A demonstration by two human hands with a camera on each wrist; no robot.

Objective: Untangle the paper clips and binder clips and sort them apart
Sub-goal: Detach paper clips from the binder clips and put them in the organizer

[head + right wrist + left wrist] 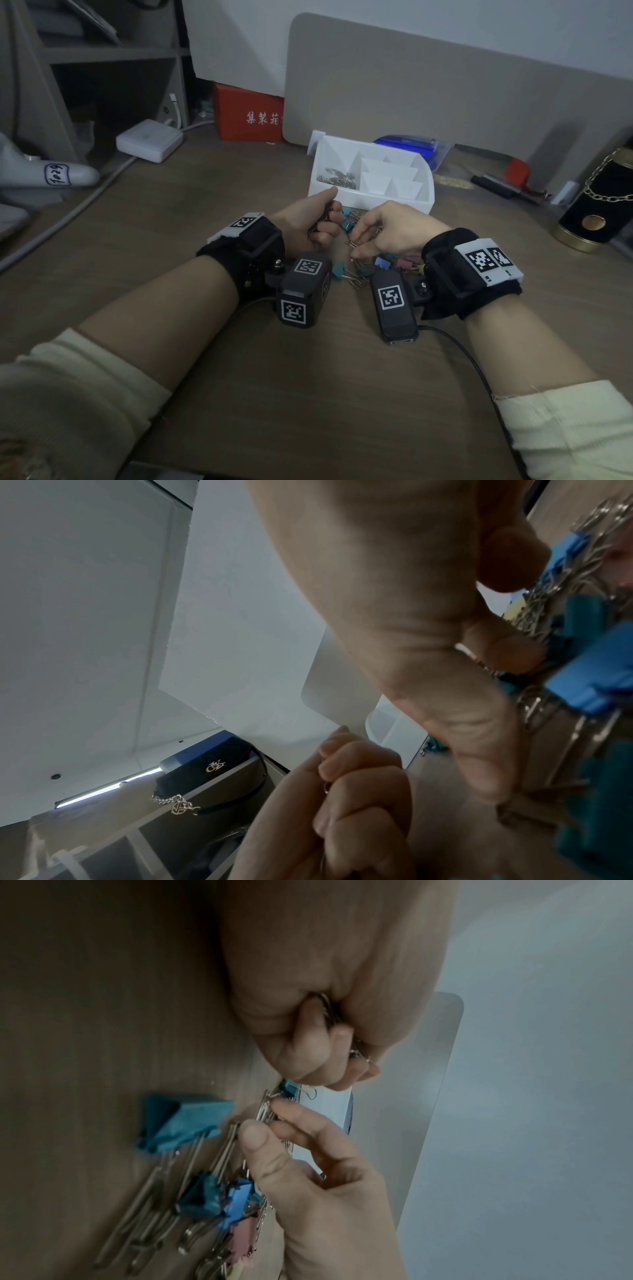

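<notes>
A tangle of paper clips and coloured binder clips (pixel 373 265) lies on the wooden desk between my hands. My left hand (pixel 327 221) is a fist that grips a small bunch of paper clips (pixel 329 1012), just in front of the white organizer (pixel 394 202). My right hand (pixel 356 245) reaches down into the pile, thumb and forefinger pinching a paper clip (pixel 265 1110). A large teal binder clip (pixel 181 1123), a blue one (pixel 236 1202) and a pink one (pixel 243 1240) lie in the heap. Loose paper clips (pixel 337 176) sit in the organizer's left compartment.
A grey divider board (pixel 445 85) stands behind the organizer. A red box (pixel 250 113) and a white power adapter (pixel 149 138) with its cable lie at the back left. A black and gold canister (pixel 603 202) stands at the right, with a blue item (pixel 411 145) behind the organizer.
</notes>
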